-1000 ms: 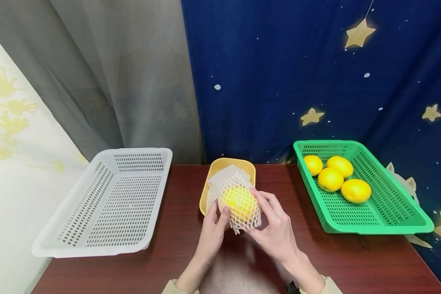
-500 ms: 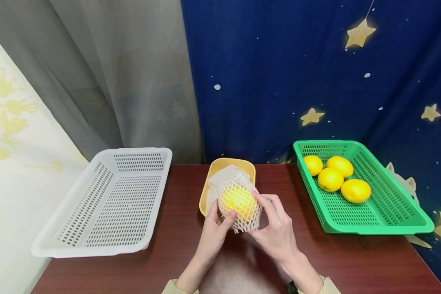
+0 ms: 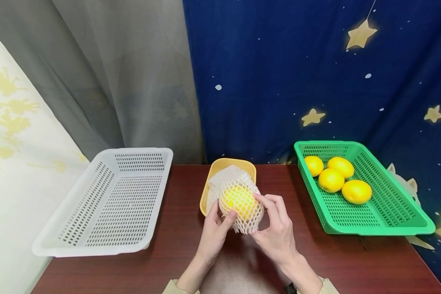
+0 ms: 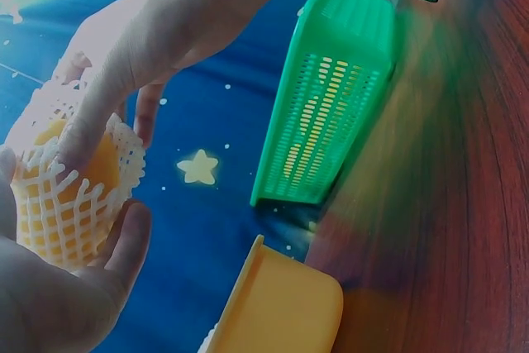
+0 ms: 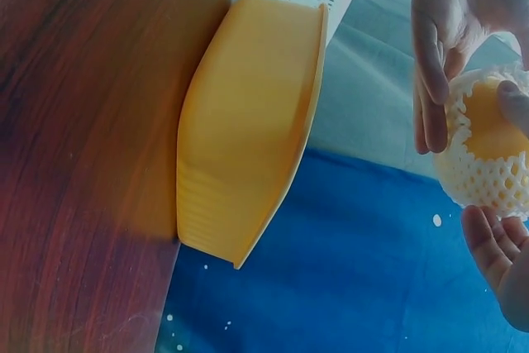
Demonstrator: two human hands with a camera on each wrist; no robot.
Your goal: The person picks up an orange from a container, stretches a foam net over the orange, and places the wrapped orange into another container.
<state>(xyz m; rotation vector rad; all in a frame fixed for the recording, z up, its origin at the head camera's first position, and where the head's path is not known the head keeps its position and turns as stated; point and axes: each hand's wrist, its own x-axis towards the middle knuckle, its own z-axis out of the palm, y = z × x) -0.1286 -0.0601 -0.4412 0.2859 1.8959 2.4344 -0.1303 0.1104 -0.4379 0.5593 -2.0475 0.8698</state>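
Both hands hold a yellow lemon that sits inside a white foam net sleeve, over the front of a small yellow tray. My left hand grips it from the left, thumb lying across the netting. From the right, my right hand pinches the sleeve near its open end. In the left wrist view, the right thumb lies on bare lemon at the sleeve's mouth. The right wrist view shows the left hand above the wrapped fruit and the right hand below it.
The small yellow tray holds more white foam nets. On the left stands a white perforated basket. A green basket with several lemons is on the right. Curtains hang behind the dark red table.
The left thumb has shifted right along the netting. The right fingers have moved slightly down at the sleeve's edge, and the lemon stays in both hands.
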